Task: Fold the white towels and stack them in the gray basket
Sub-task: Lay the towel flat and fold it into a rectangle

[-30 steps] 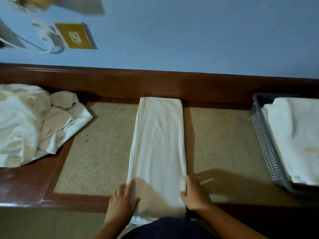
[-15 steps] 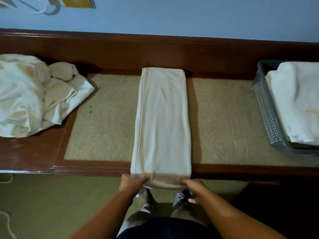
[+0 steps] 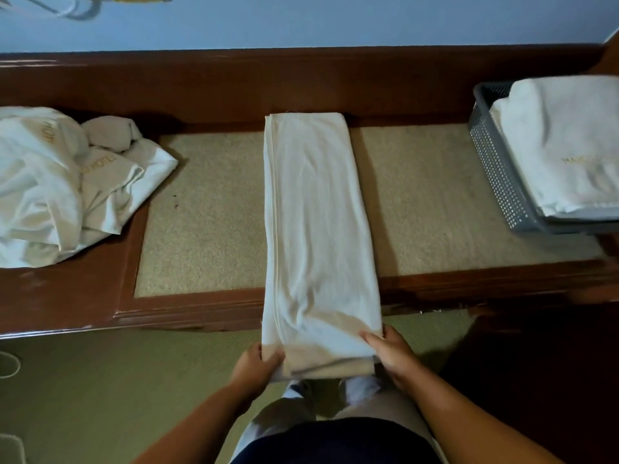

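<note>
A white towel (image 3: 315, 222), folded into a long narrow strip, lies across the wooden bench (image 3: 83, 296) from the back rail to past the front edge. My left hand (image 3: 256, 365) grips its near left corner. My right hand (image 3: 390, 354) grips the near right corner, thumb on top. The near end hangs off the bench between my hands. At the far right stands the gray basket (image 3: 495, 169) with folded white towels (image 3: 566, 145) stacked inside.
A crumpled heap of unfolded white towels (image 3: 63, 182) with gold lettering lies on the bench's left end. The bench has a beige woven inset (image 3: 207, 216) and a raised back rail against a blue wall. Green floor lies below, my legs under the towel's end.
My hands slid from pressing on the towel's near part down to its end and now grip both corners. The near end has lifted a little. The view shifted downward.
</note>
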Demonstrator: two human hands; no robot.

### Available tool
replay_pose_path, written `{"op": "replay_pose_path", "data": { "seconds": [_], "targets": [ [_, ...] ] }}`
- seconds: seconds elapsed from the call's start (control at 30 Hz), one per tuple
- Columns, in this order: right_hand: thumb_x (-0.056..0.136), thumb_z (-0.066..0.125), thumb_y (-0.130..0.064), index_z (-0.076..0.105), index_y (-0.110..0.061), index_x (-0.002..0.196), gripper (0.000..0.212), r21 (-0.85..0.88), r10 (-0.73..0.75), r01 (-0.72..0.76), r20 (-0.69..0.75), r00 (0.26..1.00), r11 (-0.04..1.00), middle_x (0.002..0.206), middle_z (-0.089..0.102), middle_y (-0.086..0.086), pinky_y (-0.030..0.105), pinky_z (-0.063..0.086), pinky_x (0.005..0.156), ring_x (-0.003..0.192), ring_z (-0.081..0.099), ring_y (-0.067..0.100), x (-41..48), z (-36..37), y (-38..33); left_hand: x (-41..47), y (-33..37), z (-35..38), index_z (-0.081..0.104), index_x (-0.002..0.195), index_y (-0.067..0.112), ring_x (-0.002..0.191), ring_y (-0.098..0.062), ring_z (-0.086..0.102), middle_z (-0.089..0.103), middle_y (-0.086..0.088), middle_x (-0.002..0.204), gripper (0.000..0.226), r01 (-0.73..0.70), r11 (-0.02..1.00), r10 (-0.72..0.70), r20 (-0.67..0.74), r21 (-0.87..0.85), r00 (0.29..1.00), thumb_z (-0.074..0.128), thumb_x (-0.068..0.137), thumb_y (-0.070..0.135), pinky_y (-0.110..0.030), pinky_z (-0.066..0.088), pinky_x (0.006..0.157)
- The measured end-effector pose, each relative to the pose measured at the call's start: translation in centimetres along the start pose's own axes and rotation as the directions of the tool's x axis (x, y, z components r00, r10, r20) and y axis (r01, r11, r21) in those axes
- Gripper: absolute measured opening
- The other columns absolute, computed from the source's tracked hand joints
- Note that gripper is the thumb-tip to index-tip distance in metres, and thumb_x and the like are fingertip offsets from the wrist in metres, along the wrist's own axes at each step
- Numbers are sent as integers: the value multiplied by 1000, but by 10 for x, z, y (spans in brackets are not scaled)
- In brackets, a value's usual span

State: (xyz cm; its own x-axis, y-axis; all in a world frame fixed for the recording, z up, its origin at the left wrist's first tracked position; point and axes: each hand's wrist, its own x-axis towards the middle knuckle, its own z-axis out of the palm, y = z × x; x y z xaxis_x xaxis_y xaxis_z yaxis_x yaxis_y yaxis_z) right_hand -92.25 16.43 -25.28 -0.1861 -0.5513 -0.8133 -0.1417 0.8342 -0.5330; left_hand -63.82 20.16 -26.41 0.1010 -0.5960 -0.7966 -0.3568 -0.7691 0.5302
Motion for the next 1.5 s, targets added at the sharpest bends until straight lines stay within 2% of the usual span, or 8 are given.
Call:
{"op": "replay_pose_path", "data": {
  "seconds": [0.23, 0.33, 0.43, 0.77, 0.97, 1.23, 1.37, 1.5],
  "targets": [
    [96, 62, -41, 46, -17, 111, 32, -32, -278, 278, -217, 936, 960, 97, 64, 3, 36, 49, 72, 84, 64, 24, -42, -3, 2, -40, 11, 22, 31, 129, 23, 79, -6, 63, 61, 6, 99, 45, -254, 965, 232, -238, -64, 943, 61, 98, 10, -24, 50, 66],
    [96, 63, -40, 45, -22, 114, 32, -41, -385, 383, -138, 913, 923, 99, 62, 7, 35, 47, 69, 85, 62, 26, -56, -9, -1, -51, 11, 26, 39, 127, 39, 59, -11, 64, 66, 4, 77, 41, -335, 941, 335, -247, 46, 909, 53, 100, 11, -23, 49, 54],
    [88, 74, -35, 52, -24, 121, 41, 3, -423, 423, 7, 906, 906, 108, 65, -2, 32, 55, 80, 96, 65, 16, -63, -20, -2, -57, 17, 25, 60, 111, 38, 78, -16, 70, 69, 4, 97, 33, -290, 957, 280, -256, 0, 925, 49, 99, 9, -41, 62, 72],
    [85, 67, -2, 63, -31, 104, 36, 87, -418, 420, -45, 907, 903, 112, 66, 9, 40, 58, 78, 95, 66, 24, -68, -29, 1, -57, 31, 41, 62, 117, 12, 90, -20, 60, 64, -11, 112, 38, -137, 965, 67, -294, -224, 953, 74, 81, 6, -29, 48, 66],
    [87, 57, 7, 68, -21, 112, 40, 290, -342, 356, -99, 935, 889, 109, 69, 7, 31, 57, 71, 98, 67, 23, -72, -22, -9, -74, 28, 54, 49, 118, 24, 72, -15, 60, 65, -4, 86, 54, -263, 959, 210, -361, -106, 909, 86, 79, 25, -27, 47, 61],
    [87, 51, 15, 75, -28, 88, 49, 232, -405, 421, -115, 907, 877, 104, 69, -5, 19, 53, 75, 97, 66, 12, -79, -19, -16, -65, 33, 46, 66, 127, 38, 104, -7, 63, 64, 11, 120, 46, -453, 874, 395, -288, -174, 872, 61, 96, 5, -28, 54, 88],
    [87, 52, 15, 76, -27, 88, 48, 183, -413, 424, -94, 906, 887, 108, 66, -7, 15, 48, 76, 100, 62, 6, -79, -21, -12, -67, 31, 38, 79, 100, 23, 92, -8, 67, 73, 3, 108, 31, -379, 904, 332, -235, -199, 914, 58, 97, 1, -10, 51, 70],
    [90, 51, 13, 76, -19, 86, 40, 147, -375, 389, -117, 920, 909, 108, 65, -6, 27, 54, 80, 92, 60, 8, -78, -25, -6, -63, 21, 31, 74, 90, 19, 92, -19, 68, 74, -5, 106, 26, -335, 853, 264, -223, -400, 939, 57, 98, 1, -28, 54, 78]
  ]
}}
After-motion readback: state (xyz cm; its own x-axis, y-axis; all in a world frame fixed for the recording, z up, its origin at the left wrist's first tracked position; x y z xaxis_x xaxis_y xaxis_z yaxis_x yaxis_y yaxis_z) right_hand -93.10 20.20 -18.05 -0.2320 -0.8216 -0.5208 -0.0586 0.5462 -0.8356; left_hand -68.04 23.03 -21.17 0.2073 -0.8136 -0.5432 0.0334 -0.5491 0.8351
